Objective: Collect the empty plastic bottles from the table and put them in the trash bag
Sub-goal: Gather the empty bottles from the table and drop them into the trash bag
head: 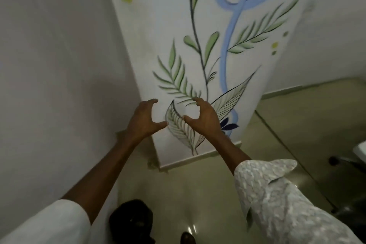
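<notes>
1. My left hand point(145, 119) is raised in front of me. Its fingers are bent into a wide claw, the thumb points right, and it holds nothing.
2. My right hand point(204, 119) mirrors it just beside it, fingers arched over and thumb pointing left. It is also half open and holds nothing.
3. The two thumbs nearly meet, with a small gap between their tips. The hands do not touch.
4. Both hands are up against a painted wall panel point(198, 35) with green leaves, a dark stem and a blue looping line.
5. A plain white wall point(49, 65) stands to the left of the panel.
6. The plastic bottles are out of my view, so I cannot say where they lie relative to either hand.
7. Below my arms is a glossy floor point(198, 194).
8. On the floor by the bottom edge sits a dark, blurred shape point(130, 222); I cannot tell what it is.
9. A shoe tip point(187, 237) shows just to its right.
10. My left sleeve point(49, 224) is plain white and my right sleeve point(277, 194) is textured white.
</notes>
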